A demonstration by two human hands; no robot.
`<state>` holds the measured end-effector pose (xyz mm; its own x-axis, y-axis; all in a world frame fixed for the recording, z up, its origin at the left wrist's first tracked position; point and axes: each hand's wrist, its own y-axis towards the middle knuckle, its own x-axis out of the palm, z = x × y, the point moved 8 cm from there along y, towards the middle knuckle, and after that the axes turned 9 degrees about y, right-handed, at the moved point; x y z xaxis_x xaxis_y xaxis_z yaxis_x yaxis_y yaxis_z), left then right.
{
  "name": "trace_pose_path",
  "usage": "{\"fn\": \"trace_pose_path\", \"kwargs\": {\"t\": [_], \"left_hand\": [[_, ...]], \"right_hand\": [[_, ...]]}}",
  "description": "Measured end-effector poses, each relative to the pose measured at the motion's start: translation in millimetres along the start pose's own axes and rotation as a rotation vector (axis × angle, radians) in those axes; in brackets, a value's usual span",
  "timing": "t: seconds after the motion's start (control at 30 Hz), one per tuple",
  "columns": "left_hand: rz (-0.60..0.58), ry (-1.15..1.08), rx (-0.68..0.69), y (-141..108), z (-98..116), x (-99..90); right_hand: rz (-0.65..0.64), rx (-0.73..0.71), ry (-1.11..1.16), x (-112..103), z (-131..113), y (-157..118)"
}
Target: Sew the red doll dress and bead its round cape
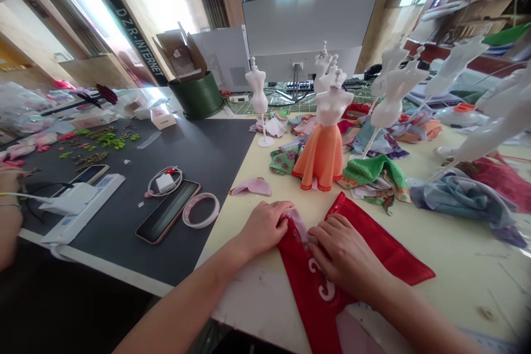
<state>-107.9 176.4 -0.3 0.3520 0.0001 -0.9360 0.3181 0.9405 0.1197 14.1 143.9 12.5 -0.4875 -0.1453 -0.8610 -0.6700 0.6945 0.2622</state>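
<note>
Red fabric with a white printed mark lies on the cream table top in front of me, one part stretching to the right. My left hand is closed on the upper left end of the red fabric, where a pale pink strip lies along its edge. My right hand rests on the red fabric beside that strip, with its fingers bent and pinching the cloth. A small pink scrap lies beyond my left hand. Pale pink cloth shows under the red fabric near the table's front edge.
Behind the hands stand a mannequin in an orange skirt, several white mannequins and cloth scraps. On the dark mat at left are a phone, a tape roll, a cable and a power strip. Another person's arm shows at far left.
</note>
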Motion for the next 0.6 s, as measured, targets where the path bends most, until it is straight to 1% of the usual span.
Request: {"fn": "trace_pose_path", "kwargs": {"t": [0.17, 0.37, 0.5, 0.6], "left_hand": [[0.025, -0.006, -0.004, 1, -2, 1.4], [0.015, 0.003, -0.048, 2, -5, 2.7], [-0.003, -0.022, -0.093, 2, -8, 3.5], [-0.008, -0.029, -0.087, 3, -7, 2.6]], "right_hand": [[0.088, 0.089, -0.003, 3, 8, 1], [0.089, 0.232, -0.046, 13, 16, 6], [0.111, 0.243, -0.027, 17, 15, 9], [0.141, 0.219, 0.009, 17, 14, 10]]}}
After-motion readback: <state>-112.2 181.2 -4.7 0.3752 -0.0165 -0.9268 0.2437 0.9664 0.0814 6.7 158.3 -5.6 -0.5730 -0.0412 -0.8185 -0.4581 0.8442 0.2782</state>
